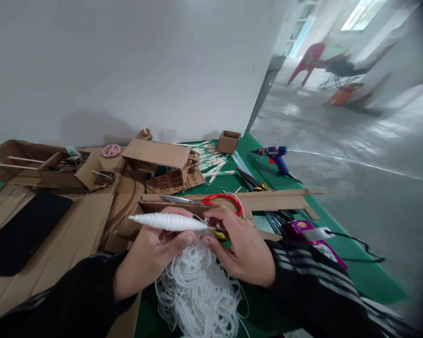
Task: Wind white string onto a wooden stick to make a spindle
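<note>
A thin wooden stick wound with white string, the string spindle (169,221), lies level across both hands, thick in the middle and tapering at its ends. My left hand (155,253) is closed around its middle from below, with the thumb in front. At the right end, my right hand (238,244) pinches the tip of the stick with thumb and fingers. A big loose heap of white string (199,291) hangs or lies just below the hands. Behind them, red-handled scissors (239,204) rest on the edge of an open cardboard box (127,225).
Cardboard boxes (155,152) and scattered thin sticks (215,164) stand along the wall. A blue glue gun (277,157) sits at the right on the green table (366,277), with a purple-and-white device (303,230) nearer. A black tablet-like slab (28,232) lies on cardboard at left.
</note>
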`<state>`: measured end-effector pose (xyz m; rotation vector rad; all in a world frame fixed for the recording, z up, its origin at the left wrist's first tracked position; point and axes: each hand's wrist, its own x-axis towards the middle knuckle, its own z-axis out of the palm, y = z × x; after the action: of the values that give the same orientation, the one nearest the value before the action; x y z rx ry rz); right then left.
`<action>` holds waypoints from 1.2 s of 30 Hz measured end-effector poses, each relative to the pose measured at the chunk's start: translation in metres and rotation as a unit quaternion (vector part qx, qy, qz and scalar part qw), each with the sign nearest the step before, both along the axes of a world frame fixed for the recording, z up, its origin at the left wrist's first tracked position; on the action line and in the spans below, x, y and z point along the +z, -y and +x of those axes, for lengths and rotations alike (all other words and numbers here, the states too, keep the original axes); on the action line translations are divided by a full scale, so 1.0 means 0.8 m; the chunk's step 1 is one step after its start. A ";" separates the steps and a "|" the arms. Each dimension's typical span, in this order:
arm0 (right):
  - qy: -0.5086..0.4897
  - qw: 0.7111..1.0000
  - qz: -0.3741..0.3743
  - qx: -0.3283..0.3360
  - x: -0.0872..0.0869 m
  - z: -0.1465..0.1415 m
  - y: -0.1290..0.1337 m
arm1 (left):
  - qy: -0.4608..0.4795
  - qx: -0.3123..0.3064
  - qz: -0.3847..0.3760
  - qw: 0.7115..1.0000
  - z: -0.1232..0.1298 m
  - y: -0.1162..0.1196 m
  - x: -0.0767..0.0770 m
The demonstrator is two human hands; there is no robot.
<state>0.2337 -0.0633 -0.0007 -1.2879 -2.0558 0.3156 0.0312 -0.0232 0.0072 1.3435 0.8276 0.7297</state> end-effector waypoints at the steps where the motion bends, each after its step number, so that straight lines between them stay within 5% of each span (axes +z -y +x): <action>1: 0.002 1.000 0.000 0.003 0.000 -0.001 0.001 | 0.003 -0.001 0.005 1.000 0.001 0.000 0.000; 7: -0.037 0.998 -0.024 0.044 -0.002 -0.001 0.002 | -0.038 -0.027 0.039 0.998 0.000 0.003 -0.004; 11: -0.154 0.983 -0.096 0.021 0.003 0.000 0.003 | -0.153 -0.028 0.192 0.969 -0.012 0.005 -0.003; 16: -0.326 0.921 -0.209 0.042 0.006 -0.001 0.004 | -0.229 -0.138 0.300 0.916 -0.012 0.004 0.004; 26: -0.463 0.815 -0.335 0.095 0.007 -0.005 0.001 | -0.272 -0.131 0.336 0.892 -0.005 -0.002 0.001; 31: -0.429 0.841 -0.320 0.079 -0.004 -0.007 0.002 | -0.319 -0.141 0.402 0.847 -0.006 -0.004 0.000; 36: -0.311 0.923 -0.224 0.014 -0.007 -0.004 -0.001 | -0.251 -0.161 0.367 0.881 -0.008 -0.007 0.005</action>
<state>0.2302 -0.0624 -0.0064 -1.1995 -1.4924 1.1076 0.0244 -0.0177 0.0109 2.3639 0.7127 0.4319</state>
